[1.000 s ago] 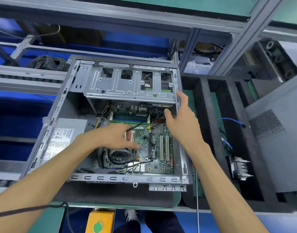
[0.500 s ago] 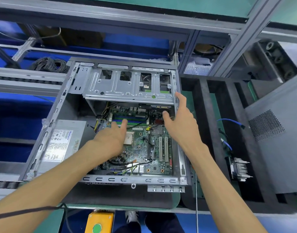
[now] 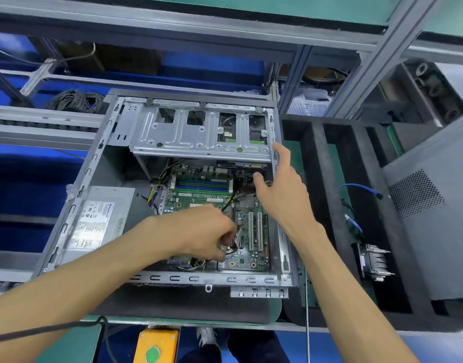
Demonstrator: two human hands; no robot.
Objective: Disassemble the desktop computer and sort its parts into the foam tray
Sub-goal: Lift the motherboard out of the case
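PC case (image 3: 75, 205) open, table centre | step: unplugging cable (image 3: 231, 251) at mobo (image 3: 206, 195) near edge | L hand (image 3: 198, 231) grip pinching cable | R hand (image 3: 282, 189) grip spread, bracing case's R wall | next: straight pull, then foam tray (image 3: 314, 158) on R.

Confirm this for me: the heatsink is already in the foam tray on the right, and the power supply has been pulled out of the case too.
Half right. The head view shows the heatsink lying in the foam tray on the right, but the power supply has not been pulled out: it sits inside the case, at its left side, beside the motherboard.
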